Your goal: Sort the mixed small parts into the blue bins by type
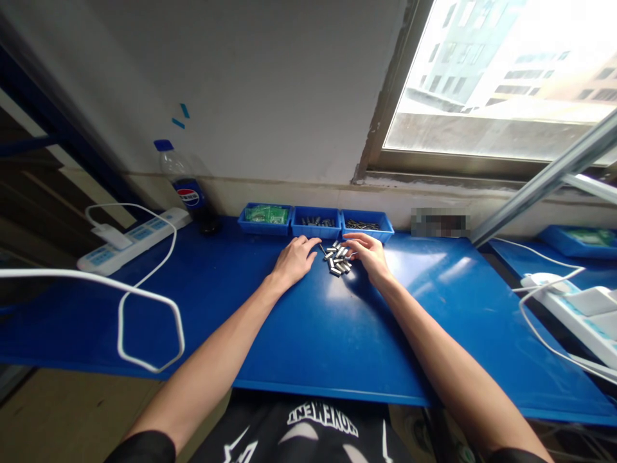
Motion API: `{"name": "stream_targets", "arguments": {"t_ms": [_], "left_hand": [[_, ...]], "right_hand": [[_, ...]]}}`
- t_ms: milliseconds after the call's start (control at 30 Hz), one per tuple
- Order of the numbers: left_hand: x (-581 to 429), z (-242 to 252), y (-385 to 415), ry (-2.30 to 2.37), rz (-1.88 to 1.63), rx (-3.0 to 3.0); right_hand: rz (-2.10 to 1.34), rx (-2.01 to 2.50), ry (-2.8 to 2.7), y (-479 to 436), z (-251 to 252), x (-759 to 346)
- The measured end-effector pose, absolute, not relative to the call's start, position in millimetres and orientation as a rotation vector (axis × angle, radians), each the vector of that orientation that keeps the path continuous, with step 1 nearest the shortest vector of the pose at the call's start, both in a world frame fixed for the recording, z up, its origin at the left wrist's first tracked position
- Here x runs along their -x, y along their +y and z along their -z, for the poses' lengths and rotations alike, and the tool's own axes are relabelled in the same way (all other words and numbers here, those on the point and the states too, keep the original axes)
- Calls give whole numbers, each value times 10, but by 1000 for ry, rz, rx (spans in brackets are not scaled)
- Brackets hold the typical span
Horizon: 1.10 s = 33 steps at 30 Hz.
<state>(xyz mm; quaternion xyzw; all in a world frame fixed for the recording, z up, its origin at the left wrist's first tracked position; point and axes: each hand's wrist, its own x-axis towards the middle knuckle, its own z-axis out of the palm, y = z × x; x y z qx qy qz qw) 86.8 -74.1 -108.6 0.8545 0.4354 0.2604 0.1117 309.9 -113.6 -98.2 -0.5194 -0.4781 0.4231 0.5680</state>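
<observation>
Blue table; middle blue bin set at its back, against the wall. In front of that bin, slightly to its right, a loose pile of short metal pieces is spread on the tabletop. Left hand placed in front of the bin's left side, palm down; fingers loosely bent and parted, nothing seen gripped. Right hand held to the front right of the bin, at the pile's edge; fingers half curled, thumb near fingertips. Whether a piece is pinched there cannot be told. Small parts are contained in the middle bin. It is flanked on the left by a bin of green packets, on the right by a bin of thin pins. Farther left, a bottle is stood.
</observation>
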Motion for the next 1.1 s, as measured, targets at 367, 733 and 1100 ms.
{"name": "stream_targets", "arguments": {"t_ms": [367,733,1100], "left_hand": [[-939,1080,-754,1309,-609,-2610],[-913,1041,-798,1143,-734,-2522],[-890,991,-756,1381,-660,-2470]], "right_hand": [[-1018,1223,-1127,-1147,963,-3081],[-1028,1221,-1135,-1136,992,-3102],[-1050,1215,-1127,-1149,960,-3086]]}}
